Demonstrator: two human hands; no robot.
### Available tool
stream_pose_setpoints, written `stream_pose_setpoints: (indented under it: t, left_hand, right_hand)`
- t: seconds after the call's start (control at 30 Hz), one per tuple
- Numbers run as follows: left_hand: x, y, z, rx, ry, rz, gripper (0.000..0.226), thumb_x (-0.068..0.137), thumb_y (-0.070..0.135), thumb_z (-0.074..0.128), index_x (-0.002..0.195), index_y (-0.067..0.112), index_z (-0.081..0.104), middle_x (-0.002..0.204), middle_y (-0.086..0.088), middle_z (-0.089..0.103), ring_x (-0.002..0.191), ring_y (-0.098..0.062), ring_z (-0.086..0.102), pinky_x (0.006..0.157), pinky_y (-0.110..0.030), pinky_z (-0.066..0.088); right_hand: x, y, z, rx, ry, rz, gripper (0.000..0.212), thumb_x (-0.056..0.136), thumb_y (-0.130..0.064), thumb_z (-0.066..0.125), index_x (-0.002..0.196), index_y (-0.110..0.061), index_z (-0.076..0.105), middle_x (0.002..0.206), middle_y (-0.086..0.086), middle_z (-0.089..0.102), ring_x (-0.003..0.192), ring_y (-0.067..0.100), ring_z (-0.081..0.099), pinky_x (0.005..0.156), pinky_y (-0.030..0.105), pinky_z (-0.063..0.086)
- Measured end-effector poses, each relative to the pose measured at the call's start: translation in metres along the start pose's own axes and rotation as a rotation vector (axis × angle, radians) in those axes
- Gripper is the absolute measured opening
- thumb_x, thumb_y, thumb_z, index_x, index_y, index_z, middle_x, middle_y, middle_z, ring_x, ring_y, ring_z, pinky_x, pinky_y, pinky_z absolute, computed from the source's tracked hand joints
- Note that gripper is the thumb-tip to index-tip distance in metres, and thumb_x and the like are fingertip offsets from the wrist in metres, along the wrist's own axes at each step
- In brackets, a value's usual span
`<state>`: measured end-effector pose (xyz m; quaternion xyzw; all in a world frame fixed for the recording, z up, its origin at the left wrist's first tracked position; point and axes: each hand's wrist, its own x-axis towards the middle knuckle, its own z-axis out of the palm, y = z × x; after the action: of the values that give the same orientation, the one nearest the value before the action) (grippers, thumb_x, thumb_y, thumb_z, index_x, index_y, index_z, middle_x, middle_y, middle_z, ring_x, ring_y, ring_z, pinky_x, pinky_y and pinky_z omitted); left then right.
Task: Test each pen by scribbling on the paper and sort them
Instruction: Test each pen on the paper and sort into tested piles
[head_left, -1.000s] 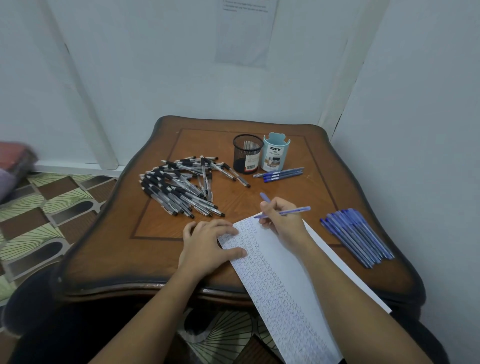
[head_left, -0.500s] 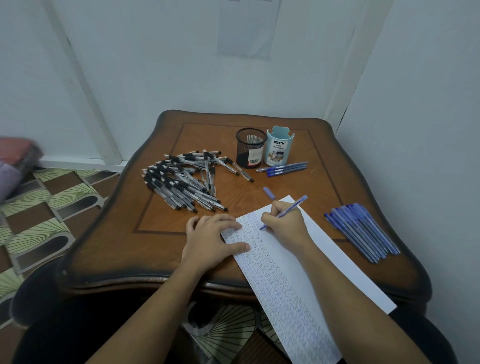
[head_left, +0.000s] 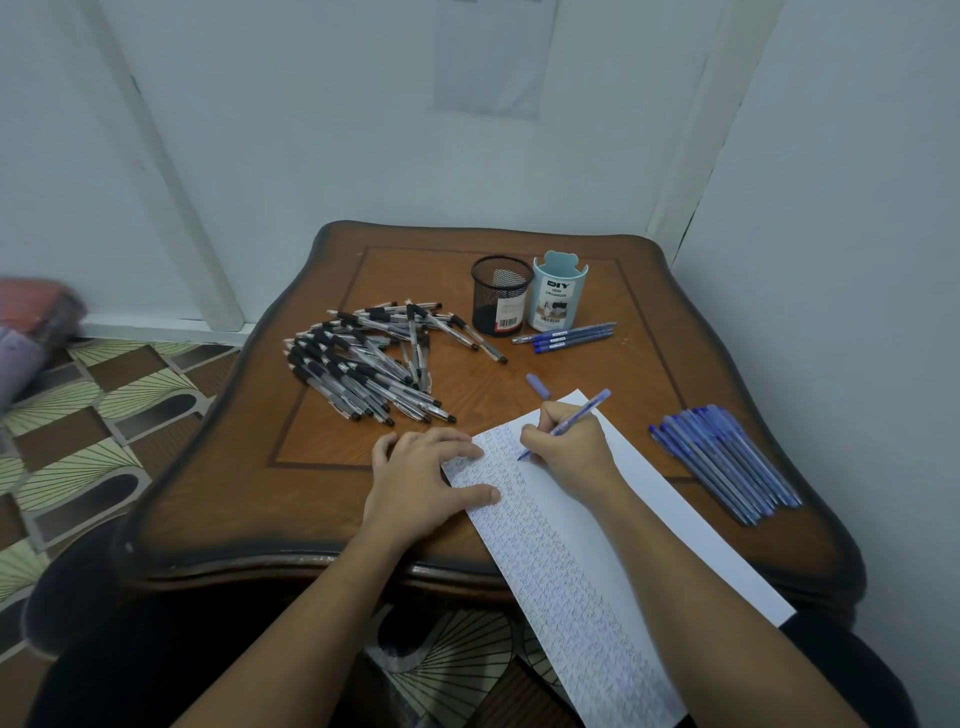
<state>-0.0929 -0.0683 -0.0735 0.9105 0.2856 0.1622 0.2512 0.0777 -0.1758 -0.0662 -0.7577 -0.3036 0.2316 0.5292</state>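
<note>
Hands: right hand (head_left: 569, 441) pinches blue pen (head_left: 569, 422), tip on paper (head_left: 649, 493); left hand (head_left: 423, 480) presses flat, fingers spread.

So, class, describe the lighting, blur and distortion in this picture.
Head view: dim, even, bluish light, no glare; wide-angle distortion tilts the white wall trim; the red bundle at far left is blurred; the scribbled white paper strip is in focus.

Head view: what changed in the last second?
The right hand swung the blue pen it grips from nearly level to tip-down on the paper. Nothing taken up or let go. The left hand stays flat on the paper; the loose cap, black pen heap and blue pen row lie as before.
</note>
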Motion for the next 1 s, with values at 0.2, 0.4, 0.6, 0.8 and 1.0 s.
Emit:
stream_pose_setpoints:
  t: [0.2,0.4,0.6,0.8,1.0]
  left_hand:
    - [-0.0002,0.0008,-0.0010,0.006,-0.007,0.001,0.064,0.060,0.085,0.056,0.111,0.047,0.064,0.120,0.035,0.045,0.117,0.005,0.033,0.109,-0.037,0.004]
    - [-0.0001,0.0015,-0.0006,0.003,0.005,0.007,0.071,0.055,0.090,0.045,0.109,0.048,0.064,0.117,0.037,0.044,0.115,0.006,0.033,0.107,-0.034,0.004]
    - [0.0001,0.0019,-0.0008,-0.001,0.009,0.011,0.070,0.054,0.090,0.045,0.108,0.048,0.064,0.117,0.038,0.043,0.113,0.008,0.032,0.105,-0.032,0.004]
    - [-0.0002,0.0011,-0.0013,-0.007,0.008,0.009,0.070,0.055,0.089,0.046,0.108,0.048,0.065,0.118,0.036,0.045,0.115,0.006,0.034,0.106,-0.033,0.004]
    - [-0.0006,0.0014,-0.0011,-0.002,0.005,0.007,0.071,0.054,0.089,0.045,0.108,0.048,0.064,0.119,0.036,0.045,0.115,0.006,0.033,0.107,-0.034,0.004]
  right_hand:
    - [0.0006,0.0032,-0.0012,0.027,0.045,0.003,0.027,0.085,-0.005,0.065,0.063,-0.005,0.048,0.056,0.001,0.053,0.065,0.021,0.053,0.062,0.033,0.043]
    - [-0.0009,0.0009,-0.0015,0.025,0.021,0.006,0.028,0.083,-0.004,0.065,0.061,-0.004,0.048,0.053,0.001,0.049,0.060,0.016,0.050,0.056,0.028,0.038]
    - [-0.0004,0.0013,-0.0003,0.014,0.020,0.004,0.028,0.083,-0.005,0.066,0.061,-0.007,0.049,0.056,0.005,0.050,0.061,0.017,0.051,0.058,0.030,0.039]
    - [-0.0004,0.0014,-0.0003,0.005,0.033,0.018,0.031,0.083,-0.006,0.067,0.059,-0.011,0.048,0.060,0.009,0.051,0.066,0.023,0.055,0.060,0.032,0.042]
    - [0.0010,0.0024,0.0002,0.016,0.052,0.015,0.031,0.084,-0.007,0.066,0.059,-0.010,0.048,0.061,0.013,0.051,0.068,0.026,0.056,0.063,0.036,0.043]
